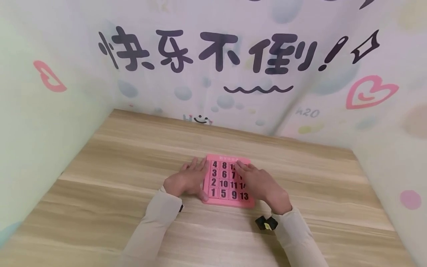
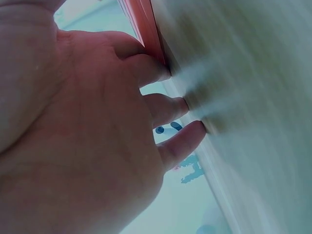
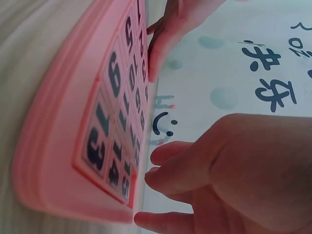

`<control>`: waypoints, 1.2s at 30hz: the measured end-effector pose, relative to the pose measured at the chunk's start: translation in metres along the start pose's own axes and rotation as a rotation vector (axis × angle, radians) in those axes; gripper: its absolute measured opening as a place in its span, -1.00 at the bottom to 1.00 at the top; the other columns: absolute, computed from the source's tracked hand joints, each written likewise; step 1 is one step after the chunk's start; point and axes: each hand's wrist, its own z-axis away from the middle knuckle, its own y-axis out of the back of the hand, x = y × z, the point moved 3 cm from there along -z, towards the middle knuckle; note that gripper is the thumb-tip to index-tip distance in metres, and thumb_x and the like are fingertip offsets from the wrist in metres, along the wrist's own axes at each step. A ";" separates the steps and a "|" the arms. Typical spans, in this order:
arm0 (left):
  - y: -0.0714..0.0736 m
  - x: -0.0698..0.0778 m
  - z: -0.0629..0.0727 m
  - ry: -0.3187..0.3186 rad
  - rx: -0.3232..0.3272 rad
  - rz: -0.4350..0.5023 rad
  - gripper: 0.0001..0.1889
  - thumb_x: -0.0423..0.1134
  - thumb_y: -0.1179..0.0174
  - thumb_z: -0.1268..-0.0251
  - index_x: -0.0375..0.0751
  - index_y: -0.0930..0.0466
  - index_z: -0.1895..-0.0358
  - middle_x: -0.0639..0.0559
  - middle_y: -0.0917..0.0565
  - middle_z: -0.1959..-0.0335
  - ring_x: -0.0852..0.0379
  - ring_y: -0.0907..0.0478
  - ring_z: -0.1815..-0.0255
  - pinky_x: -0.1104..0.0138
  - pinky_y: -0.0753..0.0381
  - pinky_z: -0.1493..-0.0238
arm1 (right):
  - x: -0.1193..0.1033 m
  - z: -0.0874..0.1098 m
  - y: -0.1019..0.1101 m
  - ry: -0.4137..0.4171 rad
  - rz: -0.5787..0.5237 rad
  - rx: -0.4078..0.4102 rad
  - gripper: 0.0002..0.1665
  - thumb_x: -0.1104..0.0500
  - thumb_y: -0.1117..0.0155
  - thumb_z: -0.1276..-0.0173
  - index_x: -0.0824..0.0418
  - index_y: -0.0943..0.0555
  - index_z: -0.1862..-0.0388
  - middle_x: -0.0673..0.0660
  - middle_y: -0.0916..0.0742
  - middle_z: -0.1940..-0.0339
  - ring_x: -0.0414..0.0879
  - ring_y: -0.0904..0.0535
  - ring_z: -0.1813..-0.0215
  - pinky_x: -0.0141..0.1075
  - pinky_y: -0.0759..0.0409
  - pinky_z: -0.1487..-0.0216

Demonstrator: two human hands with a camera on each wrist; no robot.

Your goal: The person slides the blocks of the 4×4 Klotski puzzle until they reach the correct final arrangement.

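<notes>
A pink sliding number puzzle [image 1: 224, 188] with black-numbered tiles lies flat on the wooden table. My left hand [image 1: 190, 178] is at its left side, thumb against the near left corner. In the left wrist view, fingertips of the left hand [image 2: 102, 122] rest on the tabletop, one right beside the puzzle's pink edge [image 2: 148, 31]. From the right, my right hand [image 1: 263, 184] reaches over the puzzle, fingers extended across the upper right tiles and covering some numbers. The right wrist view has the right hand [image 3: 243, 175] close by the tile marked 15 [image 3: 126, 184].
The wood-grained table [image 1: 116, 178] surrounds the puzzle. Behind it stands a white printed wall covering [image 1: 207, 18] with large black characters, and pale walls close in both sides. A small black device [image 1: 261, 222] sits by the right cuff.
</notes>
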 end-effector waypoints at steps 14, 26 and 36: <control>0.002 -0.003 -0.004 0.002 -0.016 0.011 0.32 0.05 -0.49 0.04 -0.25 0.34 -0.60 -0.13 0.33 -0.63 -0.18 0.50 -0.62 -0.04 0.39 -0.59 | -0.004 -0.010 -0.002 -0.033 0.021 -0.041 -0.20 0.44 0.25 -0.44 -0.09 -0.15 -0.59 0.03 -0.16 -0.63 0.24 -0.10 -0.59 0.24 -0.24 -0.44; -0.002 -0.003 -0.005 -0.001 -0.019 0.012 0.30 0.05 -0.48 0.03 -0.24 0.32 -0.60 -0.11 0.32 -0.63 -0.17 0.50 -0.62 -0.03 0.39 -0.59 | -0.004 -0.008 -0.003 -0.040 0.054 -0.039 -0.21 0.48 0.18 -0.39 -0.01 -0.26 -0.55 0.08 -0.24 -0.61 0.26 -0.18 -0.55 0.21 -0.34 -0.39; -0.001 -0.002 -0.004 -0.005 -0.015 0.010 0.32 0.06 -0.50 0.06 -0.25 0.31 -0.60 -0.12 0.31 -0.63 -0.18 0.48 -0.62 -0.04 0.36 -0.59 | -0.001 -0.006 -0.003 -0.033 0.047 -0.025 -0.24 0.47 0.24 -0.40 0.04 -0.30 -0.53 0.11 -0.27 -0.59 0.27 -0.20 -0.54 0.19 -0.37 -0.38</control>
